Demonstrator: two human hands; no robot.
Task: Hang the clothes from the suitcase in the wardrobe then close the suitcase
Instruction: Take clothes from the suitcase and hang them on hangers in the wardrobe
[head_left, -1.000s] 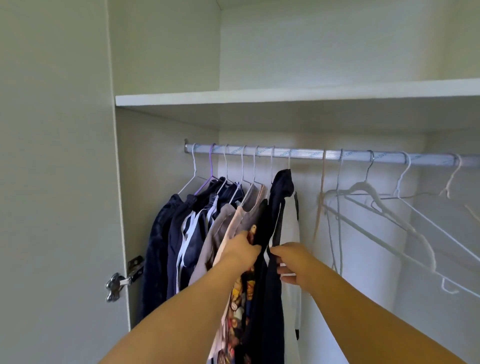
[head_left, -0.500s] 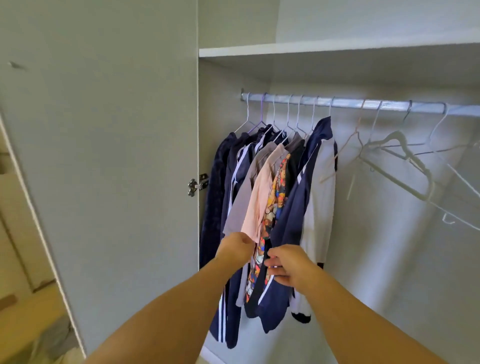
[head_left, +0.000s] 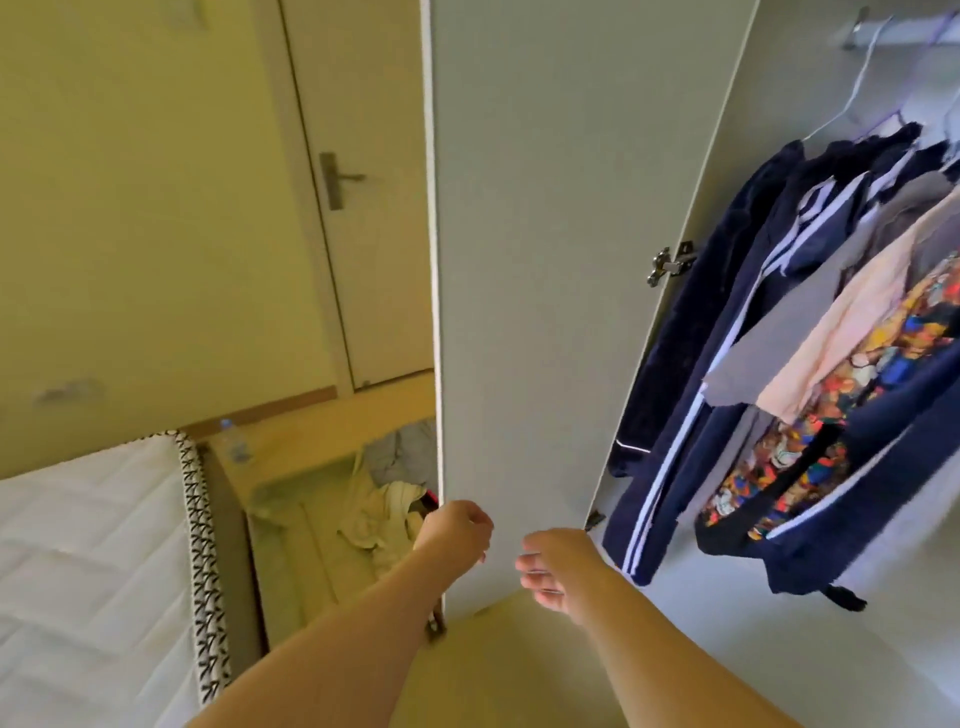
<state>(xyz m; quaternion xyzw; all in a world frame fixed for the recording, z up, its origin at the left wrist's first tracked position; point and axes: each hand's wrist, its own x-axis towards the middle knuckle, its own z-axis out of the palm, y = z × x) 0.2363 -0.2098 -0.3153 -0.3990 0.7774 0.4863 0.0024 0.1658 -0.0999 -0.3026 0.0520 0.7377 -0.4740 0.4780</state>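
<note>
- Nearest, low in the middle: left hand (head_left: 457, 530), fingers loosely curled, nothing held, in front of the free edge of the wardrobe door (head_left: 530, 260).
- Just beside it to the right: right hand (head_left: 550, 571), fingers relaxed and slightly bent, likewise empty, apart from the left.
- Beyond the left forearm, on the floor between bed (head_left: 88, 545) and door: suitcase (head_left: 291, 525), lid open, partly hidden by the door, crumpled pale and grey clothes (head_left: 384, 504) inside.
- Right of the open door, inside the wardrobe: hanging garments (head_left: 779, 322) packed side by side, navy with white stripes, grey, pale pink, one bright print.
- Above those, at the top right corner: rail (head_left: 872, 34) with hanger hooks.
- Farthest left: water bottle (head_left: 235, 447) on the floor and a room door (head_left: 363, 260) with its handle.
</note>
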